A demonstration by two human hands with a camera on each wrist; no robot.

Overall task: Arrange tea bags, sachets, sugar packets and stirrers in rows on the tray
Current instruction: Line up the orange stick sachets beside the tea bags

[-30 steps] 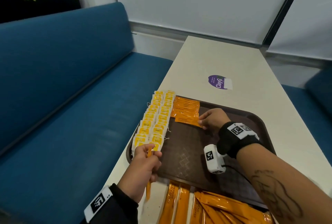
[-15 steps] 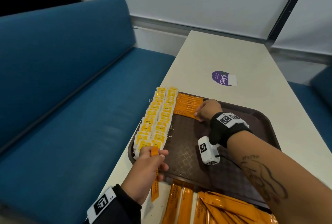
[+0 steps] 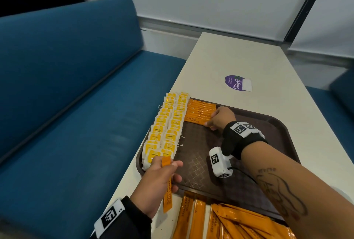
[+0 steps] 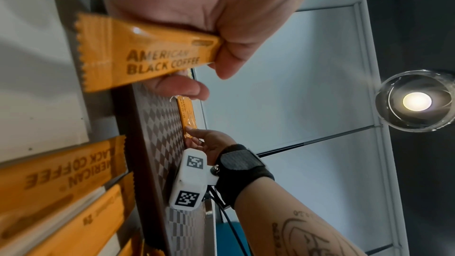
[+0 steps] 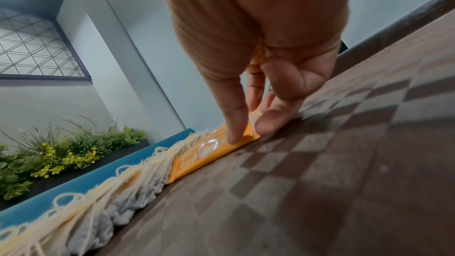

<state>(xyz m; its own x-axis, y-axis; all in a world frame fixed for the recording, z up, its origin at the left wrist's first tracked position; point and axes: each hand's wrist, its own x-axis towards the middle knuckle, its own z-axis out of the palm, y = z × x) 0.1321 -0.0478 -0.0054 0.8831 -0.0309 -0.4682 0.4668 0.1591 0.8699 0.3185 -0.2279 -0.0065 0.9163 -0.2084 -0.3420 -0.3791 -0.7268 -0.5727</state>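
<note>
A brown tray [image 3: 272,125] lies on the white table. Two rows of yellow tea bags [image 3: 168,129] run along its left edge. At the far end lies a row of orange coffee sachets [image 3: 201,111]. My right hand [image 3: 209,123] pinches the right end of the nearest sachet [image 5: 216,151] in that row, thumb and forefinger on it, beside the tea bags [image 5: 128,180]. My left hand [image 3: 167,163] hovers at the tray's near left corner and pinches another orange sachet [image 3: 167,190], whose loose end hangs toward me. The left wrist view shows this sachet [image 4: 147,54] gripped between thumb and fingers.
Several loose orange sachets [image 3: 220,219] lie on the table in front of the tray's near rim. A purple sticker [image 3: 236,83] is on the table beyond the tray. A blue bench [image 3: 76,104] runs along the left. The tray's checkered floor [image 5: 332,163] is bare in the middle and right.
My right hand has pushed its sachet farther away, up against the orange row. My left hand has kept its sachet and stayed at the tray's near left corner.
</note>
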